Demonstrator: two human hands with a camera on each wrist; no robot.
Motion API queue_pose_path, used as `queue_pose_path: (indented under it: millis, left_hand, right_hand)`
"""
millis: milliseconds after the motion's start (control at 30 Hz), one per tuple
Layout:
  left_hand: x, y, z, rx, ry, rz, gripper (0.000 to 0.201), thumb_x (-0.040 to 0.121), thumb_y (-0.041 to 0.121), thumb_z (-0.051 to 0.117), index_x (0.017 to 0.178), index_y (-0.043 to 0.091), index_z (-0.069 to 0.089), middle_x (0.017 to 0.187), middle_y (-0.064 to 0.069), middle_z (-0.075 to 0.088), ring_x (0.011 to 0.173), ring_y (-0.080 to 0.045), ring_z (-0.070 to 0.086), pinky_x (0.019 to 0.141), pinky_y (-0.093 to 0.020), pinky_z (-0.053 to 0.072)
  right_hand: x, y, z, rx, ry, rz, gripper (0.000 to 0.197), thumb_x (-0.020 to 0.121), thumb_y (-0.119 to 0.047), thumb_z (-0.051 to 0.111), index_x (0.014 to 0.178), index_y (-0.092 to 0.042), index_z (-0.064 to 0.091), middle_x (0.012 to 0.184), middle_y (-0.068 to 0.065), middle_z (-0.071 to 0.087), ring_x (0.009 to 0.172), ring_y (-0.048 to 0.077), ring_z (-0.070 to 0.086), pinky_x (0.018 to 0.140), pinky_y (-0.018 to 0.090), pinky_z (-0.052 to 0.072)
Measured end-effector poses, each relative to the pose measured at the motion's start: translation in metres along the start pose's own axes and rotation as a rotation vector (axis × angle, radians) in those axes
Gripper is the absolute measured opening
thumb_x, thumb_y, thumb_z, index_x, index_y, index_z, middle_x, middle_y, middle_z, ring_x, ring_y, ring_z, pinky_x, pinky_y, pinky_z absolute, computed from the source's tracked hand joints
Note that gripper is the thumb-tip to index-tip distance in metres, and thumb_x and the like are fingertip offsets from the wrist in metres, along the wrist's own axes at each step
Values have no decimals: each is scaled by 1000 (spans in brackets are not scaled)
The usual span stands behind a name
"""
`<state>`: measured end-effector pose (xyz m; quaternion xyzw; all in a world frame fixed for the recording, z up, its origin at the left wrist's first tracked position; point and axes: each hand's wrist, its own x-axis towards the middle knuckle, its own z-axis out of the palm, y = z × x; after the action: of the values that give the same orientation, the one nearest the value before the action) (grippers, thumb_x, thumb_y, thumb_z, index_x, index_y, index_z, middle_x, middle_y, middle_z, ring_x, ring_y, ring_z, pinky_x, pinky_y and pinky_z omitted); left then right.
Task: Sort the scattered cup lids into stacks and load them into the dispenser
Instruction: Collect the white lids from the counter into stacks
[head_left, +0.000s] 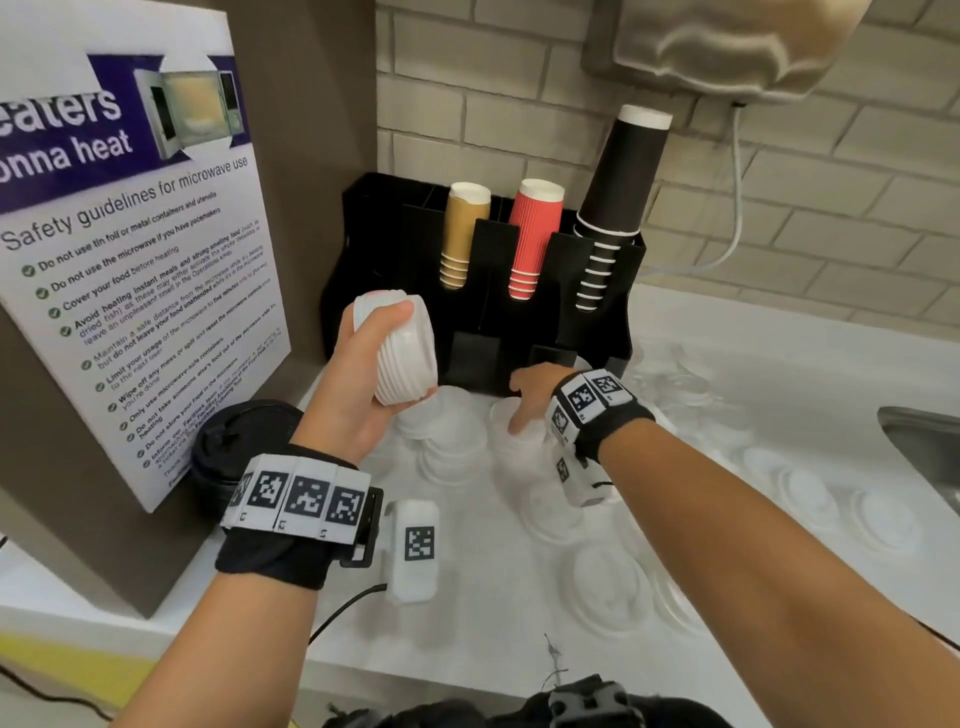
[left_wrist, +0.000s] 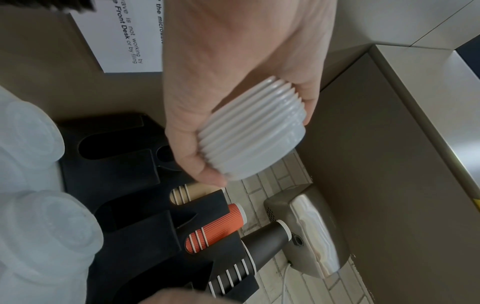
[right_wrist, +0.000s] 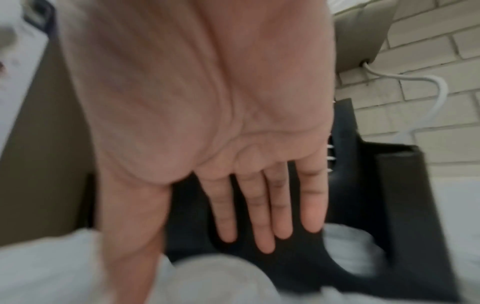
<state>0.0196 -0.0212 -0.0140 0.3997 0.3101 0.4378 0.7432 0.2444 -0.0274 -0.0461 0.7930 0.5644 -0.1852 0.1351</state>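
My left hand (head_left: 358, 374) grips a stack of white lids (head_left: 402, 353) held on its side, above the counter and in front of the black dispenser (head_left: 483, 291). The left wrist view shows the same ribbed stack (left_wrist: 252, 131) between thumb and fingers. My right hand (head_left: 530, 397) reaches low at the dispenser's base, fingers straight and spread, over translucent lids (head_left: 452, 447) lying on the white counter. Its fingers (right_wrist: 262, 216) hold nothing in the blurred right wrist view. Several more clear lids (head_left: 608, 587) lie scattered on the counter.
The dispenser holds tan cups (head_left: 462, 239), red cups (head_left: 532, 239) and black cups (head_left: 615, 208). A black lidded cup (head_left: 234, 441) stands by the microwave safety poster (head_left: 130, 270). A sink edge (head_left: 919, 447) lies right. A steel wall unit (head_left: 727, 47) hangs above.
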Motion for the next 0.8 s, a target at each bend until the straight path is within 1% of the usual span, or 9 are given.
queue_pose_path:
  millis: [67,167,233,333,467,533,600,667,800]
  left_hand:
    - [0,0,-1,2,1,1,39,89,32,61,127,28,52,123,-4,56,109,-22,57,73,-40,57]
    - [2,2,-3,8,2,5,39,90,33,62,127,29,52,123,-4,56,109,-23,57,76,-42,57]
    - [3,2,-5,10,6,7,38,89,33,62,125,29,52,122,-3,56,109,-22,57,77,-42,56]
    - [5,1,-6,10,8,3,38,89,33,62,125,30,51,120,-2,56,108,-22,57,77,-42,56]
    - [6,-1,-3,16,-3,-5,44,90,33,62,131,28,49,128,-5,55,112,-23,56,75,-40,58]
    - [7,-2,-2,21,-8,-9,46,89,34,62,133,27,49,132,-7,54,114,-24,56,74,-40,58]
    - [8,-2,-1,22,-11,-14,47,90,34,62,134,26,49,134,-8,53,116,-25,56,74,-40,57]
    - [8,-3,-1,25,-12,-18,48,90,34,62,135,26,48,135,-8,53,117,-26,55,76,-41,57]
    - [8,-4,-1,19,-12,-22,45,89,33,62,132,27,50,132,-7,54,116,-25,55,74,-40,57]
  right_hand:
    - [2,8,11,44,-42,-61,79,69,-36,82,137,-22,45,129,2,54,111,21,54,81,29,44]
    - [6,13,16,83,-21,-137,78,65,-29,86,133,-27,47,112,-2,54,95,15,52,69,23,43]
    - [4,16,10,109,17,-155,72,66,-30,84,128,-29,48,109,-2,54,96,18,55,71,28,47]
    - [-9,17,-6,110,29,-146,71,65,-35,82,124,-31,43,112,0,52,93,20,55,70,32,50]
    - [-24,2,-7,-13,-279,-146,80,62,-35,86,124,-33,36,124,3,52,103,24,57,86,41,55]
    - [-26,-3,1,-57,-335,-134,90,58,-40,88,131,-35,34,127,-1,50,108,25,55,91,43,53]
    - [-22,-4,5,-31,-213,-146,92,62,-42,86,136,-29,34,129,0,48,112,24,52,95,39,50]
    - [-13,-2,6,-21,-53,-164,83,72,-37,81,140,-20,36,131,6,45,117,25,49,94,33,46]
    - [4,-1,17,-17,-52,-137,83,76,-32,78,146,-24,33,142,8,42,128,27,45,95,34,42]
